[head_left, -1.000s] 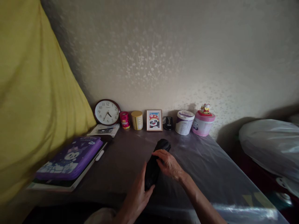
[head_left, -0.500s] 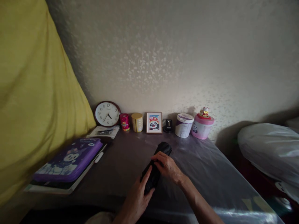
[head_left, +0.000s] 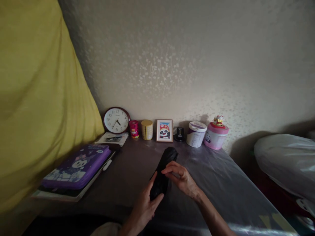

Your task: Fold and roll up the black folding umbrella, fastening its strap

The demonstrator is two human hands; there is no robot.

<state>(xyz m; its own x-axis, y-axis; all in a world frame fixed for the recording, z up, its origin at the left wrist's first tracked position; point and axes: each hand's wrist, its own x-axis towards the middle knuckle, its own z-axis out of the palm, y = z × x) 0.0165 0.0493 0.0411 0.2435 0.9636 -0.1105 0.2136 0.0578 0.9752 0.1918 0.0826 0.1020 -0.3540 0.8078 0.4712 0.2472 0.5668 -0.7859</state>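
while the left hand (head_left: pixel 144 204) gripped the black bundle (head_left: pixel 161 182) near its lower end, seemingly to steady it over the counter (head_left: pixel 216 193), the right hand's (head_left: pixel 183 179) fingers narrowed at its side; could not tell whether they pinched fabric.

I see a long, black, soft-looking cloth bundle (head_left: pixel 161 184), furled compactly like a folded umbrella, with creases along its dull surface and a blunt, rounded far end. It's held aslant at the dark grey, glossy-covered table (head_left: pixel 214 180), that end pointing away and to the person's right.
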